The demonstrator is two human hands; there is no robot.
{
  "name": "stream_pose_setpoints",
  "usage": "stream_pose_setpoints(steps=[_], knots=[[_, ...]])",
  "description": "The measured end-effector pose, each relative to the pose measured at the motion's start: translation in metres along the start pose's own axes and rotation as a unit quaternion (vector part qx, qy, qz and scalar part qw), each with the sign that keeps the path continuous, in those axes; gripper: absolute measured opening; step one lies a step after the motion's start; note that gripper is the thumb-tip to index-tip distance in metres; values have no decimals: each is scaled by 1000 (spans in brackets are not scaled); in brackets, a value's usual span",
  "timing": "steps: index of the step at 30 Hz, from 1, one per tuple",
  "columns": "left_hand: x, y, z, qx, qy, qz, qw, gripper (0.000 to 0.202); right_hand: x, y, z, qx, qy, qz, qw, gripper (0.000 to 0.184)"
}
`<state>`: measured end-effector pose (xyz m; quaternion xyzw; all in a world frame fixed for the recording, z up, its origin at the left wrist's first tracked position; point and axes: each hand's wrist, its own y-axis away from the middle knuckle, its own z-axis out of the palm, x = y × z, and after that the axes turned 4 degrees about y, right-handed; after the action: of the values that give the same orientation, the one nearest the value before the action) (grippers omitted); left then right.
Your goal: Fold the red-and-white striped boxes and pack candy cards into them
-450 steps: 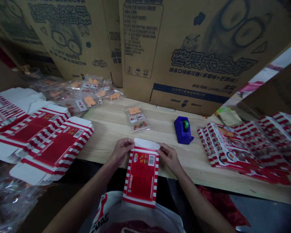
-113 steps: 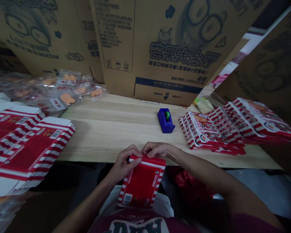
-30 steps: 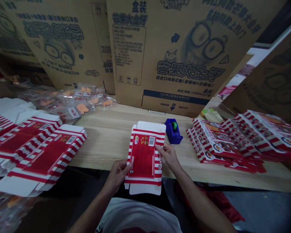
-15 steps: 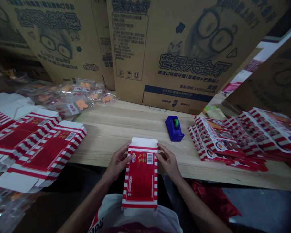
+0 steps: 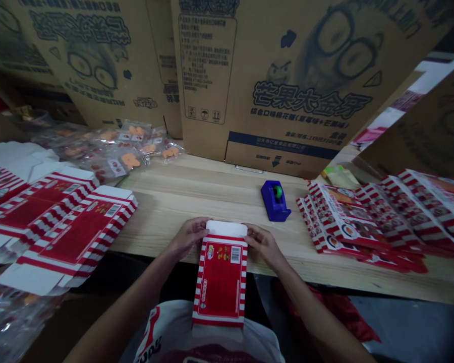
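Both my hands hold a flat red-and-white striped paper carton (image 5: 220,285) upright over the front edge of the table. Its white top flap (image 5: 226,229) stands above the printed panel. My left hand (image 5: 187,238) grips the carton's upper left corner, and my right hand (image 5: 263,246) grips the upper right corner. The carton's lower end hangs toward my chest, off the wooden table (image 5: 196,201).
A stack of flat striped cartons (image 5: 75,232) lies at left, and folded printed boxes (image 5: 374,217) lie at right. A blue tape dispenser (image 5: 275,200) and clear packets of orange sweets (image 5: 126,154) stand on the table. Large cardboard cartons (image 5: 276,85) line the back.
The carton has shifted slightly up and to the right. My hands have closed in on its top corners near the white flap.
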<state>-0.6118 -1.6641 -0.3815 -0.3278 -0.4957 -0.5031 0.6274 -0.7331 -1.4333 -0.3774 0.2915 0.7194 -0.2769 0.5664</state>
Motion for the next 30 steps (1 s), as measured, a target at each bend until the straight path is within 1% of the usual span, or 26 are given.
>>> stream_pose_setpoints(steps=[1,3,4,6,8,10,14,16,18,20,22,24,26,30], knots=[[-1,0,-1,-6,-34,24,999,41,-1,1,-1,-8,24,-19,999,32],[-2,4,-1,13,-95,74,993,27,-3,4,-1,-5,72,-71,995,22],[-2,6,-1,19,-123,93,988,22,-4,6,0,2,91,-97,991,20],[-1,13,2,8,-166,119,979,16,-6,11,3,6,114,-132,985,18],[3,18,5,-13,-211,137,968,18,-6,16,5,-2,120,-133,984,18],[7,23,8,-27,-243,142,959,20,-7,19,8,-2,123,-113,986,18],[15,26,12,-21,-293,163,942,15,-14,19,9,22,146,-64,987,20],[18,25,14,-10,-294,160,942,17,-23,17,8,26,140,-41,989,22],[22,22,16,-7,-273,141,951,16,-33,14,6,17,117,-18,993,17],[25,21,18,-18,-240,120,963,16,-40,13,6,2,89,-2,996,13],[26,22,19,-39,-205,104,972,17,-43,14,6,1,63,1,998,13],[24,25,19,-56,-180,99,977,17,-40,18,6,9,43,-11,999,14],[20,31,19,-58,-190,110,974,15,-34,24,7,18,43,-36,998,13],[10,40,20,-30,-234,130,963,12,-21,38,14,33,76,-93,992,7]])
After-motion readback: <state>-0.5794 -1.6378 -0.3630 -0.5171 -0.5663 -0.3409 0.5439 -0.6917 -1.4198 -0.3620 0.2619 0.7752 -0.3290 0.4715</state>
